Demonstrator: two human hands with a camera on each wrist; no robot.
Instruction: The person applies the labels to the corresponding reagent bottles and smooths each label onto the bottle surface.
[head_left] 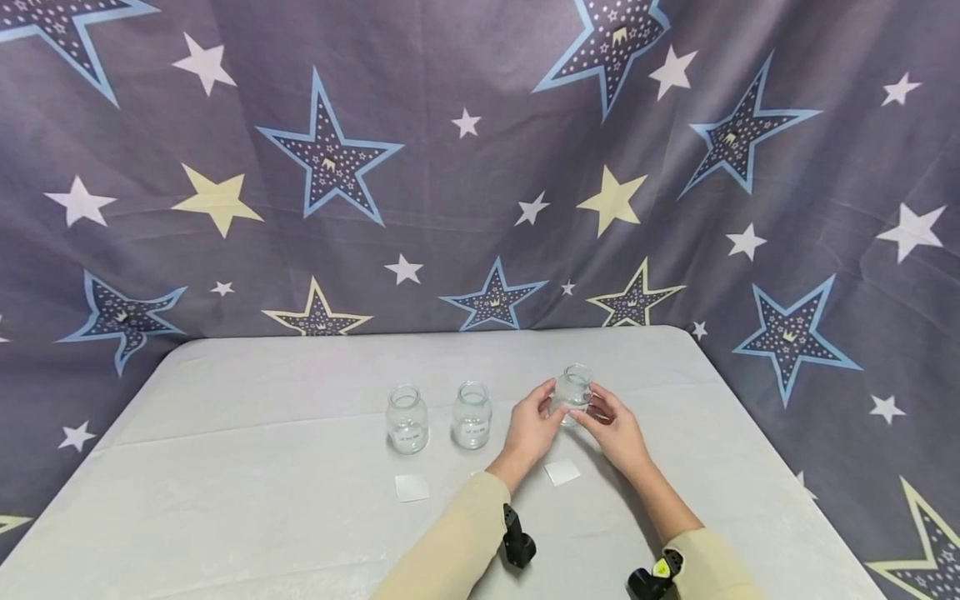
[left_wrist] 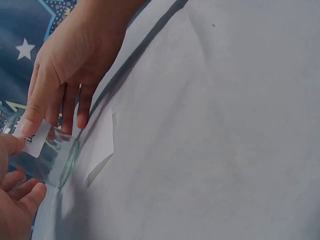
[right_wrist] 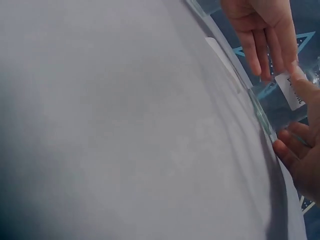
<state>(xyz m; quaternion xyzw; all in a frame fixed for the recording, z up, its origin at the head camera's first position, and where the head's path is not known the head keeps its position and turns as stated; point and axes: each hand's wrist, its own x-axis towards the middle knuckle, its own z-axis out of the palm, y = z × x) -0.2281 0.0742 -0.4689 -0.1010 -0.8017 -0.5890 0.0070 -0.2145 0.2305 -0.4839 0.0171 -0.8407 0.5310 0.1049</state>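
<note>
Both hands hold one clear glass jar (head_left: 577,383) at the right of the row, its open mouth facing up. My left hand (head_left: 529,431) grips its left side, and my right hand (head_left: 619,435) grips the right side. Both thumbs press on the front, over a white label (left_wrist: 37,145) with dark print, partly covered in the wrist views. A white paper piece (head_left: 562,472) lies on the table just in front of this jar. To the left stand two more open glass jars, a middle jar (head_left: 472,417) and a left jar (head_left: 408,421), each with a printed label low on its front.
Another white paper piece (head_left: 411,488) lies in front of the left jar, and a sliver of a third shows beside the left sleeve (head_left: 457,542). A pale cloth covers the table (head_left: 225,483). Behind it hangs a star-patterned curtain (head_left: 427,192).
</note>
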